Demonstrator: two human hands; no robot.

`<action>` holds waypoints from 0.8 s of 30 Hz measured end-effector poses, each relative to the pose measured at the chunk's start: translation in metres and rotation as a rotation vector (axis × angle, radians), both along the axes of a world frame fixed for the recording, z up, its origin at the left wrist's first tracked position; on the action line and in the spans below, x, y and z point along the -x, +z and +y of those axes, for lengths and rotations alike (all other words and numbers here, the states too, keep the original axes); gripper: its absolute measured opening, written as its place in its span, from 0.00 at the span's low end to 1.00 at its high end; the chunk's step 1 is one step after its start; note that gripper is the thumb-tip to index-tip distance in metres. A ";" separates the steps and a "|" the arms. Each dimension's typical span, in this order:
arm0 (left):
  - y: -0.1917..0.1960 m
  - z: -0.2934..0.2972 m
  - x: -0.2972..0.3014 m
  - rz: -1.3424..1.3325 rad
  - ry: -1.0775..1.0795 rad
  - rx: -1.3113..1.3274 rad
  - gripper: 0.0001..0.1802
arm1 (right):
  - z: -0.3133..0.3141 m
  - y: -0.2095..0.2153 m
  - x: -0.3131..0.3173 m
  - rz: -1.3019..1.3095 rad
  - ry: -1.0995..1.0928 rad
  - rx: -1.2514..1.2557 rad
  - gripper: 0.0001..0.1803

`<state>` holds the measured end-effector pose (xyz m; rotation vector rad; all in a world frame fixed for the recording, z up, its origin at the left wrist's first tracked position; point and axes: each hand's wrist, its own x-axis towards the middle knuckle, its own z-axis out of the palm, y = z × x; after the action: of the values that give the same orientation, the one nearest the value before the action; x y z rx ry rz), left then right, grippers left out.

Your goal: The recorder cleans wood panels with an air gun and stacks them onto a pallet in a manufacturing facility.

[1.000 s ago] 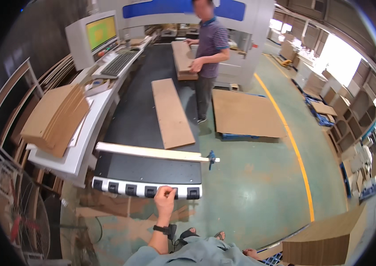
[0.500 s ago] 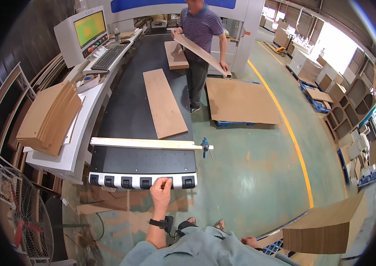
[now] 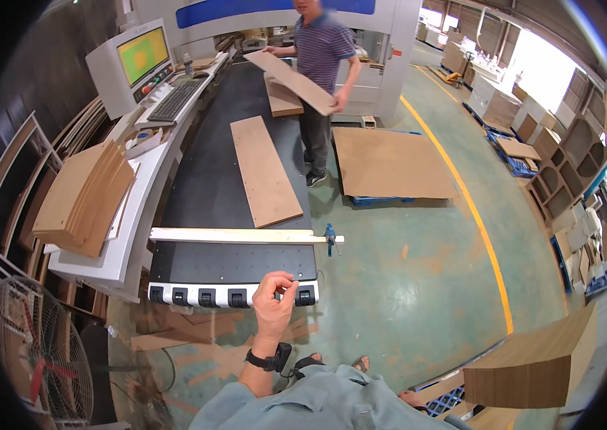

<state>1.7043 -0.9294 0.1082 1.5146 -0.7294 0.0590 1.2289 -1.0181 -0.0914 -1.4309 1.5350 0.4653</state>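
My left hand (image 3: 273, 307) is held over the near rollered end of the black table (image 3: 203, 265), its fingers curled toward the thumb and nothing visible between them. A long tan wood panel (image 3: 264, 172) lies farther up the table. Between hand and panel, a pale wooden bar (image 3: 239, 235) crosses the table, with a blue clamp (image 3: 330, 239) at its right end. My right hand (image 3: 411, 398) hangs low by my side, next to a stack of brown boards (image 3: 518, 381); its fingers are too small and partly hidden to read.
Across the table a co-worker (image 3: 323, 57) holds a tan panel (image 3: 292, 80) above another panel stack (image 3: 283, 104). A large board (image 3: 393, 163) rests on a blue pallet. At left stand a control console (image 3: 128, 68), stacked panels (image 3: 81, 201) and a floor fan (image 3: 42, 351).
My left hand has risen slightly and shifted right, its fingers still curled. The co-worker has swung the held panel leftward over the far part of the table.
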 end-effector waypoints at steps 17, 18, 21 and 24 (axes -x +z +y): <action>0.193 -0.101 0.130 0.388 -1.769 0.604 0.32 | 0.105 -0.050 0.051 -0.268 -0.670 -0.203 0.09; 0.212 -0.097 0.147 0.464 -1.945 0.644 0.33 | 0.119 -0.076 0.063 -0.272 -0.730 -0.180 0.07; 0.243 -0.102 0.214 0.467 -2.307 0.873 0.34 | 0.163 -0.105 0.096 -0.284 -0.899 -0.135 0.06; 0.290 -0.093 0.280 0.677 -2.760 0.709 0.20 | 0.241 -0.162 0.131 -0.136 -0.544 0.202 0.10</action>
<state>1.4241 -1.0226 0.3978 -1.0092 -1.3162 -1.8259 1.0977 -0.7774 -0.2533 -1.0973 1.8081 -0.1146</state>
